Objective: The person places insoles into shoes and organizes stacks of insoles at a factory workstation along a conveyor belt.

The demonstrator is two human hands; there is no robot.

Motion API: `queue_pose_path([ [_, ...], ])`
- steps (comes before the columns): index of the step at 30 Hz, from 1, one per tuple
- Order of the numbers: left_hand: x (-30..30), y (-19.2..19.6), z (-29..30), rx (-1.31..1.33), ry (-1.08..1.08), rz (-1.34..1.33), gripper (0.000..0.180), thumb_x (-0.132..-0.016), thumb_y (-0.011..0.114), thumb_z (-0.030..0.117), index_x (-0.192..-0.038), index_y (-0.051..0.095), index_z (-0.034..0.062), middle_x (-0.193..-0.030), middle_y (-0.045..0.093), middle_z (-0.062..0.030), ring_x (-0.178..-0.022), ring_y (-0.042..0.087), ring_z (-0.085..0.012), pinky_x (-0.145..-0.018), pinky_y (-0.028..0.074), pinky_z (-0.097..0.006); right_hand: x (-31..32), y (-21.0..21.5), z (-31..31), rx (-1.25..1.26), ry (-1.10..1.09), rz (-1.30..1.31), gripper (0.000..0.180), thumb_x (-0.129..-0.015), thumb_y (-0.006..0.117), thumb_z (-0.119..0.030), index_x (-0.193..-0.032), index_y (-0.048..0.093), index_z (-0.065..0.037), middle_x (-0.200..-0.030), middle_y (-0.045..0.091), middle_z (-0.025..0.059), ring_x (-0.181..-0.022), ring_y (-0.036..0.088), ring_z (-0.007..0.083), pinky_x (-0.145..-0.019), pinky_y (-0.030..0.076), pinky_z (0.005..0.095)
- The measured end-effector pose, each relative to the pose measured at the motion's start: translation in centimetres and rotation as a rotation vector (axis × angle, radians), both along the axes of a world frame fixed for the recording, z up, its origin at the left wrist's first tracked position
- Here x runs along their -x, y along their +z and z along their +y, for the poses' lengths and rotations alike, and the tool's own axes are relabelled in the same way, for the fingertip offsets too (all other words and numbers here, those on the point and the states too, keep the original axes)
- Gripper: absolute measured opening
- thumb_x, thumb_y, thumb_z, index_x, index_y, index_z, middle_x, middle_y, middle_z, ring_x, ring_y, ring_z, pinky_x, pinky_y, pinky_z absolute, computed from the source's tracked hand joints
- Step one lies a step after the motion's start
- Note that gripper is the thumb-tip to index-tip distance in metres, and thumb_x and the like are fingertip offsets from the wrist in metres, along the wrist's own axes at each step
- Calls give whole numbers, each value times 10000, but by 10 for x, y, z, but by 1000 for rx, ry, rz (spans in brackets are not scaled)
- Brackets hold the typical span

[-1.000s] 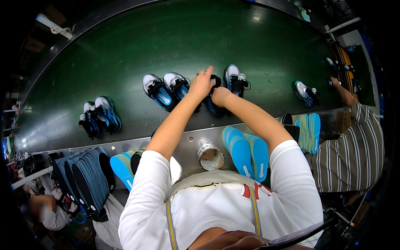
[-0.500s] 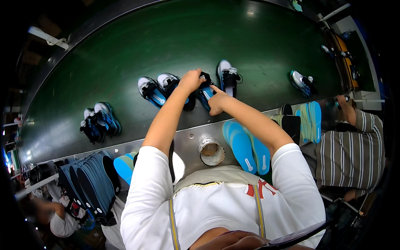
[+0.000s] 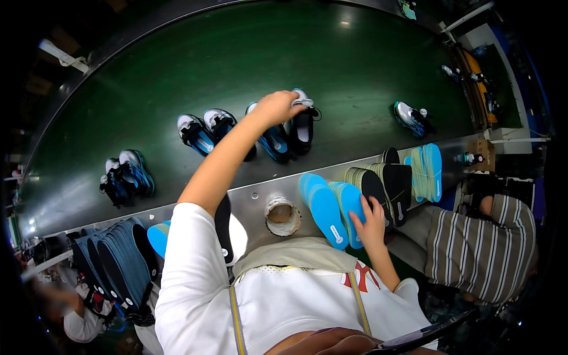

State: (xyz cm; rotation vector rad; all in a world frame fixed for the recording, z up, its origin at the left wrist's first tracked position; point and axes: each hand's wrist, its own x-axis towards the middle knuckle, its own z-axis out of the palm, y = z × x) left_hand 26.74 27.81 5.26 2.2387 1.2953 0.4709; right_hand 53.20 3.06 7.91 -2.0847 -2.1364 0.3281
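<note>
My left hand (image 3: 278,108) reaches across to the rightmost shoe (image 3: 302,130) of the middle group, its fingers closed at the silver front of that shoe. This shoe has a dark inside. Just left of it, partly behind my hand, lies a shoe (image 3: 276,144) with a blue insole in it. Two more silver, black and blue shoes (image 3: 197,135) stand to the left, one partly hidden by my forearm. My right hand (image 3: 371,226) is at the edge of a stack of bright blue insoles (image 3: 347,204), fingers spread. Another blue insole stack (image 3: 322,207) lies beside it.
A rusty-rimmed round pot (image 3: 283,216) stands on the metal ledge (image 3: 251,207). Black insoles (image 3: 395,183) and a tied blue bundle (image 3: 433,171) are at right; dark insole stacks (image 3: 121,254) at left. More shoes (image 3: 137,168) rest on the green surface (image 3: 236,53). A person in a striped shirt (image 3: 482,245) is at right.
My left hand has gone from the shoe with the blue insole to the shoe on its right. My right hand has left that shoe and come back to the blue insoles. The view has shifted.
</note>
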Motion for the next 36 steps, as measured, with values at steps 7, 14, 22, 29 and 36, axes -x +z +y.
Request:
queue_pose_path([
  [7, -39, -40, 0, -70, 110, 36, 370, -746, 521, 249, -1018, 377, 43, -905, 523, -160, -775, 531, -323, -624, 434, -403, -2, 17, -43, 236, -170, 76, 565, -685, 594, -276, -1171, 394, -71, -1080, 422, 230, -944, 450, 359, -776, 385, 380],
  [14, -41, -37, -2, -32, 146, 126, 363, -754, 497, 350, -852, 490, 1, -804, 562, -144, -715, 554, -300, -616, 442, -387, -13, 43, -20, 166, -157, 270, 437, -761, 522, -201, -1137, 409, -9, -1136, 374, 284, -1030, 422, 371, -840, 364, 357],
  [22, -38, -28, -4, 261, 329, -48, 460, -741, 468, 455, -806, 525, 4, -832, 557, -180, -800, 527, -329, -677, 416, -394, 29, 43, 135, 244, 116, 507, 197, -705, 544, -165, -752, 592, 20, -692, 583, 125, -587, 563, 202, -552, 430, 262],
  [29, -33, -47, 6, 282, 332, -125, 471, -722, 505, 451, -794, 560, -11, -719, 562, -195, -726, 539, -338, -630, 417, -374, 65, -10, 204, 512, 157, 345, 172, -610, 550, -132, -636, 587, 35, -567, 558, 156, -550, 564, 265, -552, 452, 334],
  [36, -30, -59, 9, 289, 247, -167, 432, -725, 524, 414, -786, 557, -12, -687, 558, -186, -676, 538, -328, -606, 416, -367, 79, -75, 198, 89, 574, -180, 111, -649, 499, -96, -659, 555, -1, -787, 502, 176, -720, 515, 297, -651, 430, 378],
])
